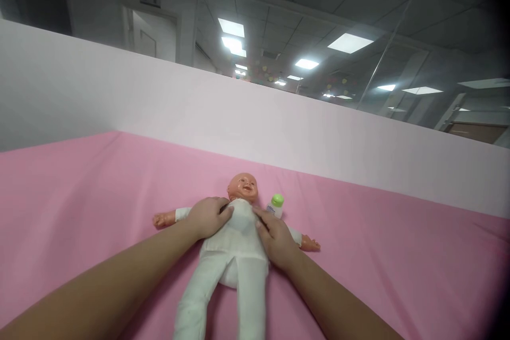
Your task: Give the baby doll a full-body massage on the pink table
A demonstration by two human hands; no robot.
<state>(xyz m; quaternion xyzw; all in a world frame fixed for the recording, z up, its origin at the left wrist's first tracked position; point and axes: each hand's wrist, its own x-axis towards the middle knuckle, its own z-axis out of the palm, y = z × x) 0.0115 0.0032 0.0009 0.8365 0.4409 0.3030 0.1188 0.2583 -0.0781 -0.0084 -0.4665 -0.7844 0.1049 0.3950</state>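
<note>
A baby doll [238, 234] with a hard plastic head and a white cloth body lies on its back on the pink sheet, arms spread, legs toward me. My left hand [207, 217] rests on the doll's shoulder at the left, fingers stretched out and thumb on the chest edge. On the opposite shoulder lies my right hand [274, 236], its fingers extended along the upper chest. Both hands touch the doll without closing round it. A small white bottle [275, 206] with a lime green cap stands just beyond my right hand, its lower part hidden.
The pink sheet [358, 255] covers the surface around the doll. A white padded-looking wall [223, 111] runs along the far side. Behind it are a glass partition [287, 32], ceiling lights and a doorway [153, 37].
</note>
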